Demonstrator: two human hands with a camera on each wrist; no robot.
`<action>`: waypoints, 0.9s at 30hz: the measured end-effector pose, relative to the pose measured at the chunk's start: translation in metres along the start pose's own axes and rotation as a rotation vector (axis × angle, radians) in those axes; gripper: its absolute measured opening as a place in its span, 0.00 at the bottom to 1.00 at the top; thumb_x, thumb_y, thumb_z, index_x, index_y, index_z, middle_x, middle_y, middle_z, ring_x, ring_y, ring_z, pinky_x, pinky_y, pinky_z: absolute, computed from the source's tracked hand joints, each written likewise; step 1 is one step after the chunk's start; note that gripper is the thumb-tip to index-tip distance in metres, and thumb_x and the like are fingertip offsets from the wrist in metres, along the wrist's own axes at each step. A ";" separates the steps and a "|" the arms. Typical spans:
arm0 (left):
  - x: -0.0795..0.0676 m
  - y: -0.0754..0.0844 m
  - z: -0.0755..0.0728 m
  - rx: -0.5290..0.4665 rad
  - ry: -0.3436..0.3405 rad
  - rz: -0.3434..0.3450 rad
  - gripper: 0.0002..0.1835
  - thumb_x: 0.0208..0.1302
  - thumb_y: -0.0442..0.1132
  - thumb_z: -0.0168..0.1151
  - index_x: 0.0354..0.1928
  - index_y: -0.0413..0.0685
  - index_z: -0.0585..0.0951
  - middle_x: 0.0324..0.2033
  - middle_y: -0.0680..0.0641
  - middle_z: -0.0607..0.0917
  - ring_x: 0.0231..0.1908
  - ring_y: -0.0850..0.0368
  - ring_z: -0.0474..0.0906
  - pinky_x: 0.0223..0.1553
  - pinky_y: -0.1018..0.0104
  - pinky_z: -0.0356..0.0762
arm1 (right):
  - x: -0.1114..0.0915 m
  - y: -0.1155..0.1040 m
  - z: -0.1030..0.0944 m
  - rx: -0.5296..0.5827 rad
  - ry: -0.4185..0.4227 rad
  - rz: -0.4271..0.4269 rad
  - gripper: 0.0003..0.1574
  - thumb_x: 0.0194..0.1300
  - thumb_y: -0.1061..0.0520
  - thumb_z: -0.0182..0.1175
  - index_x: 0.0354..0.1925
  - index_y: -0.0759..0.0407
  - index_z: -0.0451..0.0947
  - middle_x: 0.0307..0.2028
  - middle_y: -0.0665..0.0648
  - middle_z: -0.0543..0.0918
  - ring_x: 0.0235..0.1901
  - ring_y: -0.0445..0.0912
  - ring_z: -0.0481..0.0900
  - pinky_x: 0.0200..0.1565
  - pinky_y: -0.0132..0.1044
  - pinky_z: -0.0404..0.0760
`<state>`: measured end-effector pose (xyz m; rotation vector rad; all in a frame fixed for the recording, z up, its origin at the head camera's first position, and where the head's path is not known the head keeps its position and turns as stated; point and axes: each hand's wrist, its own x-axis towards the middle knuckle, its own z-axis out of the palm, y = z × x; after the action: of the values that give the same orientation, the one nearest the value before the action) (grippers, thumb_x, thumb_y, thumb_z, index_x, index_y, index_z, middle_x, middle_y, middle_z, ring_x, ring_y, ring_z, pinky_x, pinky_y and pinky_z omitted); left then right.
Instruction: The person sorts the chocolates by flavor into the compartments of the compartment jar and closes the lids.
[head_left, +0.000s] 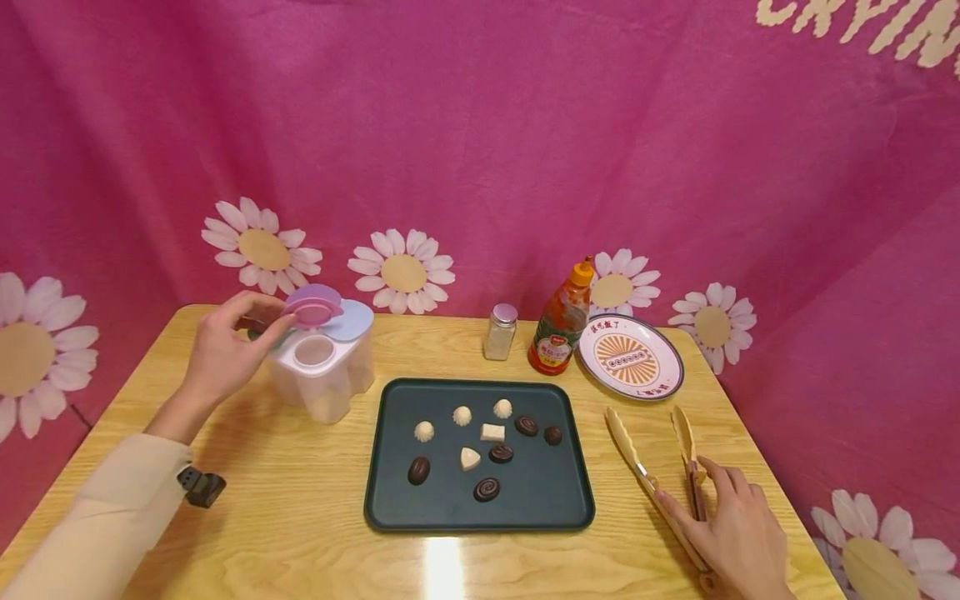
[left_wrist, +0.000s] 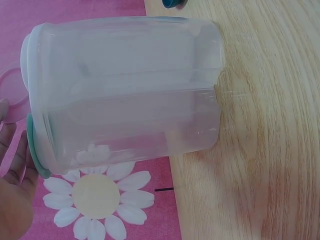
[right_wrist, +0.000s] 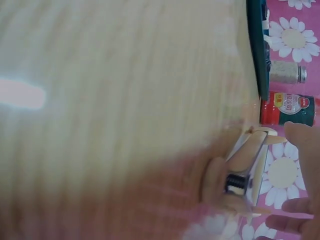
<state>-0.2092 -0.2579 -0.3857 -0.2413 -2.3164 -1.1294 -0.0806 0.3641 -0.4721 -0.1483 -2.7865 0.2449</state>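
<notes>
At the left, my left hand [head_left: 223,350] pinches the edge of a raised pink-purple flip lid [head_left: 313,297] on a translucent multi-compartment storage container [head_left: 326,396]. Beneath that lid, a round opening shows in the container's white top. A blue lid and a green lid [left_wrist: 37,150] cover neighbouring openings; in the left wrist view, my fingers lie beside the green one. On the right, spread tongs [head_left: 623,437] with scalloped tan tips lie on the table. My right hand [head_left: 738,533] is over their right arm, thumb and fingers apart; its thumb reaches toward the left arm.
A dark tray [head_left: 390,500] with several white and brown chocolates sits at the centre. Behind it stand a shaker jar [head_left: 499,335] and a red sauce bottle [head_left: 558,329]. A patterned plate [head_left: 670,379] lies at the back right. Pink flowered cloth borders the table.
</notes>
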 end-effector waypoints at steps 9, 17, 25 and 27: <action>-0.001 0.002 -0.002 0.025 -0.012 0.006 0.12 0.66 0.36 0.74 0.49 0.41 0.86 0.38 0.52 0.85 0.35 0.82 0.73 0.40 0.83 0.71 | -0.001 0.006 0.003 -0.069 -0.161 0.074 0.65 0.54 0.15 0.65 0.66 0.66 0.73 0.53 0.72 0.81 0.47 0.69 0.78 0.44 0.69 0.78; -0.001 0.002 -0.001 0.028 -0.005 0.024 0.11 0.65 0.34 0.74 0.48 0.40 0.86 0.36 0.61 0.83 0.35 0.82 0.72 0.39 0.84 0.70 | 0.000 0.009 0.004 -0.106 -0.261 0.111 0.70 0.54 0.10 0.59 0.63 0.68 0.74 0.48 0.72 0.80 0.46 0.69 0.78 0.43 0.68 0.79; -0.003 -0.001 -0.001 0.026 -0.021 0.028 0.13 0.67 0.35 0.73 0.50 0.41 0.86 0.41 0.41 0.87 0.37 0.83 0.71 0.42 0.88 0.68 | 0.004 0.008 0.008 -0.139 -0.367 0.141 0.73 0.52 0.06 0.52 0.53 0.73 0.73 0.42 0.74 0.77 0.43 0.69 0.77 0.40 0.66 0.76; -0.003 -0.001 -0.002 0.027 -0.021 0.032 0.13 0.67 0.35 0.73 0.50 0.40 0.85 0.41 0.40 0.87 0.37 0.83 0.71 0.42 0.88 0.68 | 0.004 0.008 0.009 -0.132 -0.361 0.142 0.71 0.52 0.06 0.53 0.51 0.73 0.73 0.41 0.72 0.77 0.42 0.68 0.77 0.39 0.65 0.77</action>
<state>-0.2065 -0.2594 -0.3870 -0.2796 -2.3364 -1.0840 -0.0870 0.3714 -0.4811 -0.3686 -3.1566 0.1320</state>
